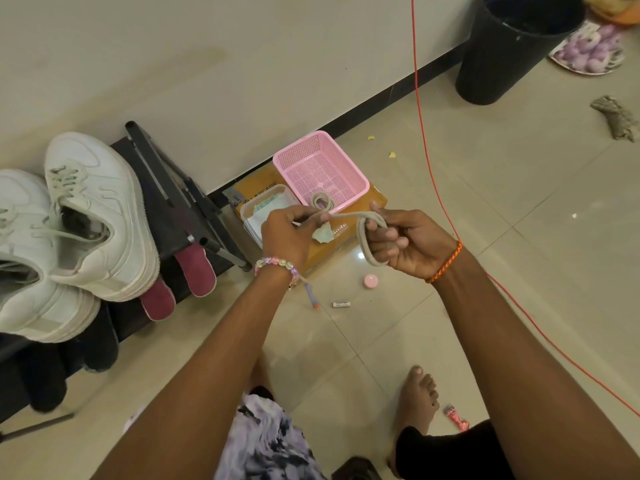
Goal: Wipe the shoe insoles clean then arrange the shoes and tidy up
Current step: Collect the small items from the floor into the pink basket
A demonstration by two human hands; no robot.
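holding a beige shoelace (349, 215) stretched between them, both hands are working just above the floor (519, 209) in front of a pink basket (322, 168). the left hand (287, 237) is pinching one stretch of the lace with curled fingers, a crumpled pale wipe (322, 234) showing under it, while the right hand (405, 247) is gripping the lace where it is looping round its fingers, the loop hanging down beside the palm. another coil of lace (322, 201) is lying at the near rim of the basket. the basket is sitting on a flat brown cardboard box (322, 252) next to a clear plastic tub (258, 216) holding folded cloth. to the left, two white sneakers (100, 216) are resting side by side on top of a dark shoe rack (194, 216), with a pair of maroon soles (195, 271) poking out from the shelf below. a pink cap (370, 281), a small white tube (341, 304) and a pen (310, 296) are lying on the tiles near the wrists, and an orange cord (427, 161) is running across the floor past a black bin (509, 50).
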